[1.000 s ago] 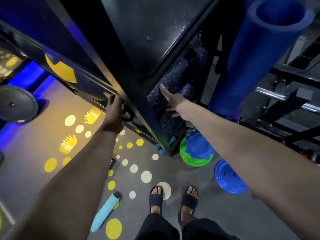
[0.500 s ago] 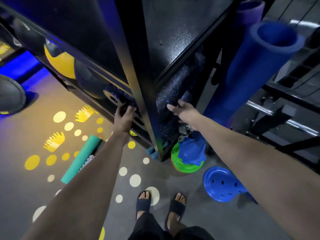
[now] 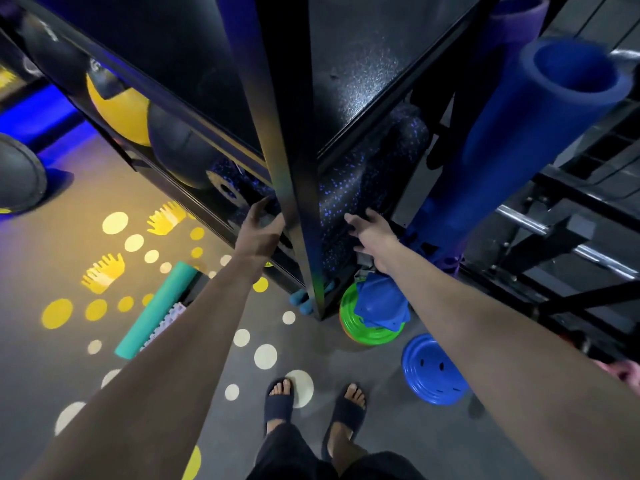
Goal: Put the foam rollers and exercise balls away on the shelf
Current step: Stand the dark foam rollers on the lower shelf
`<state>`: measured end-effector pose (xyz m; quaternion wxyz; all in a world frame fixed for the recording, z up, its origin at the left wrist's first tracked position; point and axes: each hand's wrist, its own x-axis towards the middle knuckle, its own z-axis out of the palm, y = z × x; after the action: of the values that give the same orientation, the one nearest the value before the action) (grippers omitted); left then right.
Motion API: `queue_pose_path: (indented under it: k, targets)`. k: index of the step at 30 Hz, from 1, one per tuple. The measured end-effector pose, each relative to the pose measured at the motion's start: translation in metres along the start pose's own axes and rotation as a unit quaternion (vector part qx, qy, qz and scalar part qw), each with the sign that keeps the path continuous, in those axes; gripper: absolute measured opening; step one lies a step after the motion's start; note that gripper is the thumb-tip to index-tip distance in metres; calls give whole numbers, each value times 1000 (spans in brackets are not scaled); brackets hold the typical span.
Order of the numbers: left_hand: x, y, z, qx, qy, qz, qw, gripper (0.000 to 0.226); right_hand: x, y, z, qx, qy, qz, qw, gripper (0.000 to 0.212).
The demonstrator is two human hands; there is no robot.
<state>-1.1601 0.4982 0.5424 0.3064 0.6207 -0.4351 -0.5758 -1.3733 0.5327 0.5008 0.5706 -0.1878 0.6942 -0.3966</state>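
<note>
Left hand [image 3: 260, 226]: fingers loosely spread, reaching in at the front of the shelf [image 3: 284, 109] beside the end of a speckled roller [image 3: 230, 188]; it grips nothing, and whether the fingertips touch the roller I cannot tell.
Right hand [image 3: 372, 232]: fingers spread wide, palm against the side of a 2nd speckled roller [image 3: 341, 192] lying in the shelf on the other side of the corner post [image 3: 294, 188]; no closed grip.
Shelf: black metal, seen steeply from above; both arms pass either side of the post.
Balls on shelf: 1 yellow ball [image 3: 119, 110], 1 dark ball [image 3: 180, 150] just beside it, the speckled roller end next along.
Teal roller [image 3: 156, 308]: lying on the floor [image 3: 374, 403], well apart from the shelf, left of the left forearm, with a pale ridged item touching its side.
Blue tube [image 3: 519, 140]: large, hollow, upright and tilted, just right of the shelf; a purple tube [image 3: 519, 15] behind it.
Floor items by the shelf foot: green disc [image 3: 367, 332] with blue cloth on top; blue disc [image 3: 433, 370] near it.
Floor markings: yellow and white dots, yellow hand shapes.
Feet [image 3: 315, 398]: 2, in dark sandals, near the shelf corner.
</note>
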Motion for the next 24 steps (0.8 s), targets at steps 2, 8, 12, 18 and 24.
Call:
queue_pose_path:
  k: [2, 8, 12, 18, 24]
  targets:
    - [-1, 1, 2, -11, -10, -24, 1000, 56, -2, -6, -2, 13, 8, 8, 1000, 86]
    - [3, -1, 5, 14, -17, -40, 999, 50, -9, -7, 6, -4, 10, -24, 1000, 93]
    - [7, -6, 4, -50, 5, -56, 997, 53, -9, -2, 8, -56, -5, -89, 994, 97]
    - [14, 3, 7, -23, 46, 32, 998, 48, 7, -26, 4, -102, -18, -102, 989, 95]
    - [19, -4, 7, 141, 6, 42, 989, 76, 26, -25, -2, -209, -27, -30, 977, 76]
